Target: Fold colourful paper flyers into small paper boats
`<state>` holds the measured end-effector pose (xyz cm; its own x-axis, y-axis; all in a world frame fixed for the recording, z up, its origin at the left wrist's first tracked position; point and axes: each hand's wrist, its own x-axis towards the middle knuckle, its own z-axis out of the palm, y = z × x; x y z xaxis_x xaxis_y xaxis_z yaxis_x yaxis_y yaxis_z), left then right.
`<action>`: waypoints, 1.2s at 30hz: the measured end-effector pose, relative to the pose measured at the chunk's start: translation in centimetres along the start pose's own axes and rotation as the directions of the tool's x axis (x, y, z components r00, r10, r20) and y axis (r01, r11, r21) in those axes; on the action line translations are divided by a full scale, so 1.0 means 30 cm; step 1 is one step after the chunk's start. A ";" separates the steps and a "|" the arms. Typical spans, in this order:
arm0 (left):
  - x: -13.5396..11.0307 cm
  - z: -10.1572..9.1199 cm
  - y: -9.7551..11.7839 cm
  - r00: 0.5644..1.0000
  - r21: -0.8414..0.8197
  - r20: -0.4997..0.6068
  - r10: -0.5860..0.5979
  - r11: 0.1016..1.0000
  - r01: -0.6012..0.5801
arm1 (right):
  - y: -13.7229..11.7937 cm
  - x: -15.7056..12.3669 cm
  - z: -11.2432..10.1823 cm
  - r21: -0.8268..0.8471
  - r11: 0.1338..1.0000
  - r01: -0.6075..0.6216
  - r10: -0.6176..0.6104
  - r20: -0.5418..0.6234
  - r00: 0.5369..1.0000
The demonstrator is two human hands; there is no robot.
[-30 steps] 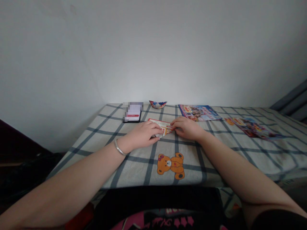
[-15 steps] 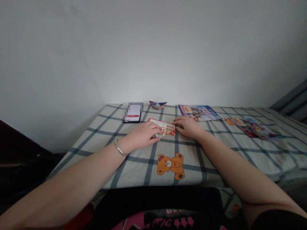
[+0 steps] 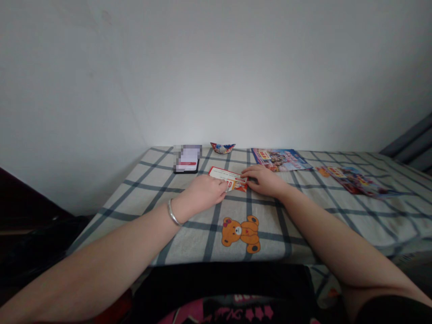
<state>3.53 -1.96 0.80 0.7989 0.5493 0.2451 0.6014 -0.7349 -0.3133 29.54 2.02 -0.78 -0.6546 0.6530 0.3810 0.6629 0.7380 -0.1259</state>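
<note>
A folded sheet of printed paper (image 3: 219, 172), white with a red border and orange pictures, lies on the checked tablecloth between my hands. My left hand (image 3: 207, 191), with a silver bangle at the wrist, has its fingers curled together on the paper's near left part and covers that corner. On the opposite side, my right hand (image 3: 263, 180) grips the right edge, fingers on top and thumb nearer me. The fingertips under the paper are hidden.
A phone (image 3: 187, 162) with a lit screen lies behind my left hand. A folded paper boat (image 3: 222, 148) stands near the wall. Two colourful printed leaflets, one at the back (image 3: 280, 159) and another leaflet (image 3: 354, 180), lie to the right. The tablecloth (image 3: 189, 245) has a printed bear.
My left hand has turned, and its fingers have drawn in from lying spread to curled together at the paper's edge. My right fingers reach slightly further left over the paper.
</note>
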 end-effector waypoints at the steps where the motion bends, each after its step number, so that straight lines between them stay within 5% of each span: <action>1: 0.000 -0.001 0.001 1.000 0.016 -0.010 0.002 1.000 -0.002 | -0.003 0.001 -0.001 0.008 1.000 0.007 -0.007 0.003 1.000; 6: 0.002 0.005 -0.004 0.995 0.016 -0.074 -0.061 0.998 0.062 | -0.018 0.008 -0.010 0.059 0.998 0.034 -0.034 0.014 0.999; 18: 0.003 0.006 -0.023 0.933 -0.049 -0.003 -0.359 0.932 0.359 | -0.043 0.004 -0.021 0.061 0.997 0.046 -0.047 0.021 0.999; 28: 0.003 -0.010 -0.013 0.938 -0.083 0.023 -0.345 0.935 0.345 | -0.060 0.011 -0.022 0.028 0.999 0.042 -0.043 0.032 0.999; 36: -0.008 -0.003 0.002 0.987 -0.127 -0.046 -0.156 0.981 0.149 | -0.062 0.015 -0.023 0.048 0.994 0.095 -0.098 0.053 0.994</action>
<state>3.38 -2.16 0.81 0.6942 0.6384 0.3325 0.7079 -0.6892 -0.1544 28.26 0.84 0.26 -0.7346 0.5857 0.3425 0.5793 0.8042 -0.1329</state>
